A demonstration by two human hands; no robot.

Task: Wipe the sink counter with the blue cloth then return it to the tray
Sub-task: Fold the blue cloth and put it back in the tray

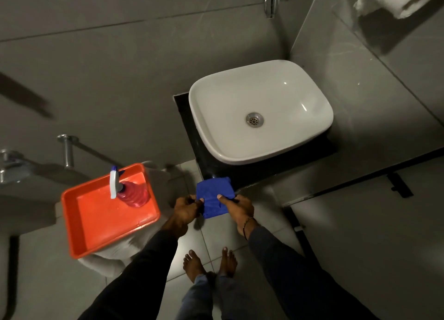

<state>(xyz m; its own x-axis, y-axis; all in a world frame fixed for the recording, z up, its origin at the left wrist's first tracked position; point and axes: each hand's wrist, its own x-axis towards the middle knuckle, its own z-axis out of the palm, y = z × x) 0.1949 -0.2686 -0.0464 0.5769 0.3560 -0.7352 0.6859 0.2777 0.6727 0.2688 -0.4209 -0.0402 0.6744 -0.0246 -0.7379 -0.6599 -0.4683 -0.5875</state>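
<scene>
We hold the blue cloth folded between both hands, in the air just in front of the near corner of the black counter that carries the white sink. Whether the counter has been wiped we cannot tell; the cloth is clearly not back in the orange tray, which sits to our left with a spray bottle standing in it. Our left hand pinches the cloth's left edge, fingers closed on it. Our right hand grips the right side with the thumb laid on top. Both arms reach forward, sleeves dark, wrists level.
</scene>
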